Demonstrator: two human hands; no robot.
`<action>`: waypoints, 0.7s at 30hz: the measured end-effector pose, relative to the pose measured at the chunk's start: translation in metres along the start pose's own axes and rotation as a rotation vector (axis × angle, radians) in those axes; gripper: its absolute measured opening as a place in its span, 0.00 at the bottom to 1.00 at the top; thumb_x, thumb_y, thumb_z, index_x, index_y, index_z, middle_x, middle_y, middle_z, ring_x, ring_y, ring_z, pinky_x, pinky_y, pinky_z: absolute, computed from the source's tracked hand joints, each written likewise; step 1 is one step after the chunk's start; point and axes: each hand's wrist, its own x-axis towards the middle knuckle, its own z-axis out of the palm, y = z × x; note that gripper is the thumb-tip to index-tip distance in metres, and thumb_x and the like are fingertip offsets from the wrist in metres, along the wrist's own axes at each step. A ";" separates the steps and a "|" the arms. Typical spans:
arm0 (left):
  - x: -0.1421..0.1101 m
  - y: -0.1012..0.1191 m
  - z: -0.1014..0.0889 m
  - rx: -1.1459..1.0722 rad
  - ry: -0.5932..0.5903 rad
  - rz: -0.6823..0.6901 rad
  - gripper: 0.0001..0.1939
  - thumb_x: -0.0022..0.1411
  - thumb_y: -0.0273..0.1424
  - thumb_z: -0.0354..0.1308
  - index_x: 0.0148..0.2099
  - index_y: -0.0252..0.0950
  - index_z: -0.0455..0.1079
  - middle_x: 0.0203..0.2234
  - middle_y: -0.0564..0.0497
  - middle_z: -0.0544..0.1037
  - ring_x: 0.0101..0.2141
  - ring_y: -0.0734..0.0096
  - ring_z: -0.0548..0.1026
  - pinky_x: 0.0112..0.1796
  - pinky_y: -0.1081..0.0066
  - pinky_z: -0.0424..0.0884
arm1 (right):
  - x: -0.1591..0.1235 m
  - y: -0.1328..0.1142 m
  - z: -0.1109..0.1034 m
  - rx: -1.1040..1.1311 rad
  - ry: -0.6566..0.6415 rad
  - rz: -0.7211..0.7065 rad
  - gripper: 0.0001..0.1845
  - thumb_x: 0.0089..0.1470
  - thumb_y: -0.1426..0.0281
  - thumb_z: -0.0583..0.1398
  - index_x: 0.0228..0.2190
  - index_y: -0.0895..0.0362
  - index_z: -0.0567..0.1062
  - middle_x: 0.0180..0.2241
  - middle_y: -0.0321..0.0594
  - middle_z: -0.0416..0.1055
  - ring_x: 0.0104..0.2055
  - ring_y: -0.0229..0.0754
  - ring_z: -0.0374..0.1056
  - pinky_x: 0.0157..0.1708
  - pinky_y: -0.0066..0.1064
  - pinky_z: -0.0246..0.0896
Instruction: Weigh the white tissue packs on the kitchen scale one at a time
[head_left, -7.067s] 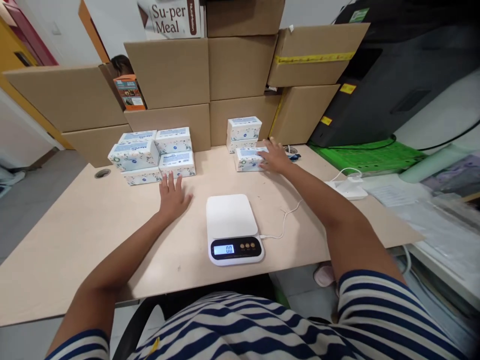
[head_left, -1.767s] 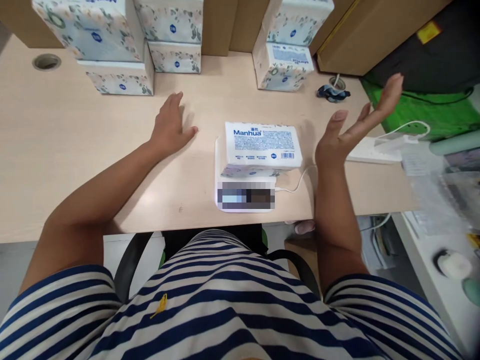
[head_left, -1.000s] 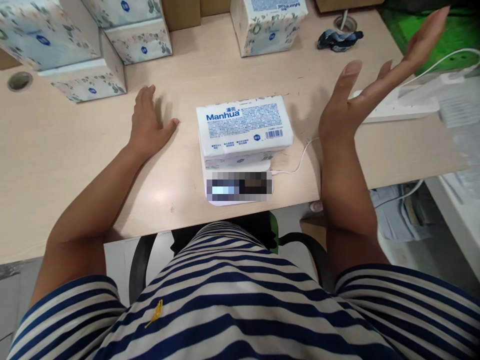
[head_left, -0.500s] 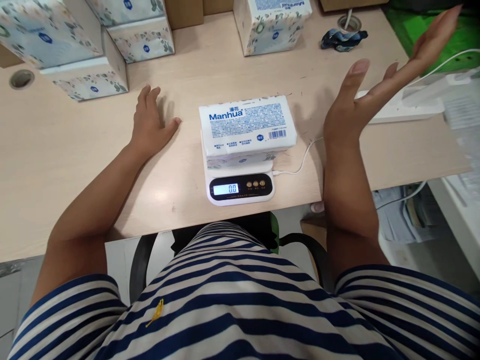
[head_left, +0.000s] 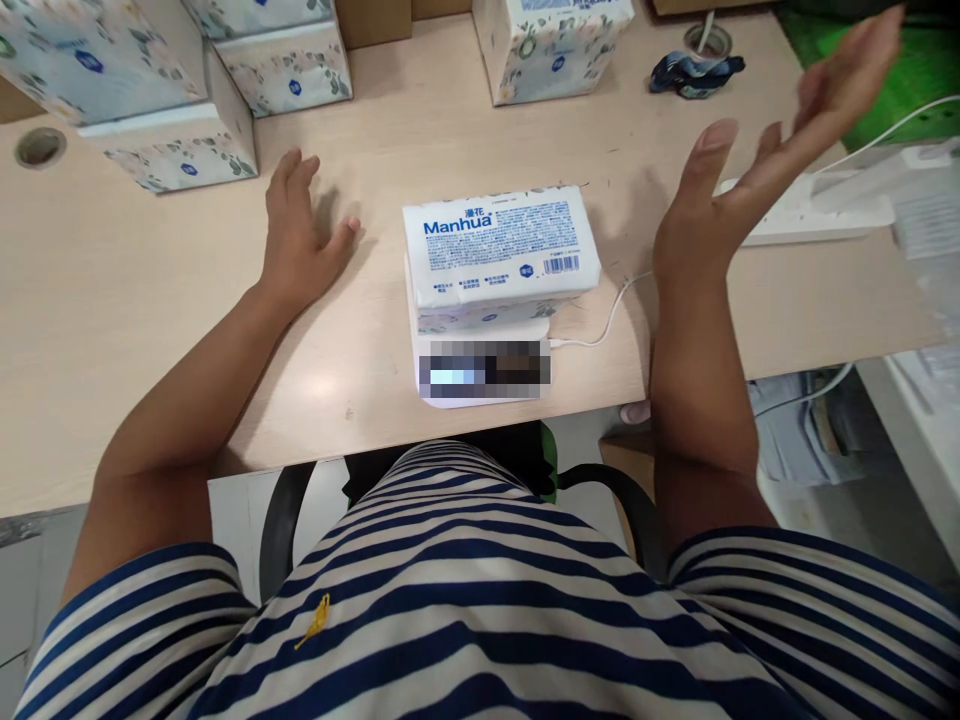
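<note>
A white Manhua tissue pack lies flat on a small white digital scale near the desk's front edge. The scale's display panel is blurred out, so no reading shows. To the left of the pack, my left hand is over the desk with fingers apart, holding nothing. On the other side, my right hand is raised, its thumb and fingers spread and nothing in it. Neither hand touches the pack or the scale.
Stacked tissue packs stand at the back left, and another tissue pack at the back middle. A dark blue crumpled item lies by a cable hole. Behind my right hand is a white power strip; a white cable runs from the scale.
Both hands stay nearly where they were, still spread. The pack has not moved on the scale. The scale's panel, readable before, is now blurred out; the view has shifted slightly.
</note>
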 end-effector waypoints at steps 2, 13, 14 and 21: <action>-0.006 0.013 0.000 -0.081 0.076 0.118 0.51 0.70 0.76 0.49 0.79 0.49 0.51 0.83 0.51 0.53 0.82 0.53 0.49 0.81 0.41 0.50 | 0.002 0.001 -0.007 0.246 0.047 0.028 0.50 0.70 0.30 0.49 0.80 0.41 0.52 0.77 0.50 0.60 0.83 0.67 0.56 0.79 0.68 0.52; -0.047 0.101 0.010 -0.383 -0.291 0.112 0.77 0.56 0.59 0.81 0.88 0.51 0.32 0.80 0.32 0.61 0.79 0.23 0.59 0.75 0.22 0.59 | -0.005 -0.100 -0.012 0.296 -0.779 -0.099 0.62 0.55 0.41 0.74 0.81 0.38 0.57 0.82 0.48 0.50 0.85 0.70 0.50 0.81 0.72 0.54; -0.048 0.104 0.008 -0.386 -0.290 0.097 0.76 0.57 0.56 0.81 0.88 0.50 0.32 0.79 0.32 0.63 0.79 0.24 0.61 0.74 0.23 0.61 | -0.004 -0.103 -0.010 0.285 -0.786 -0.103 0.59 0.56 0.45 0.75 0.80 0.39 0.58 0.80 0.48 0.53 0.83 0.69 0.54 0.80 0.71 0.57; -0.018 0.114 0.001 -0.370 -0.231 0.089 0.79 0.56 0.59 0.79 0.88 0.42 0.30 0.81 0.28 0.58 0.80 0.25 0.58 0.77 0.29 0.57 | 0.037 -0.089 -0.009 0.232 -0.660 -0.266 0.56 0.54 0.47 0.76 0.77 0.45 0.65 0.74 0.52 0.62 0.78 0.69 0.62 0.77 0.66 0.64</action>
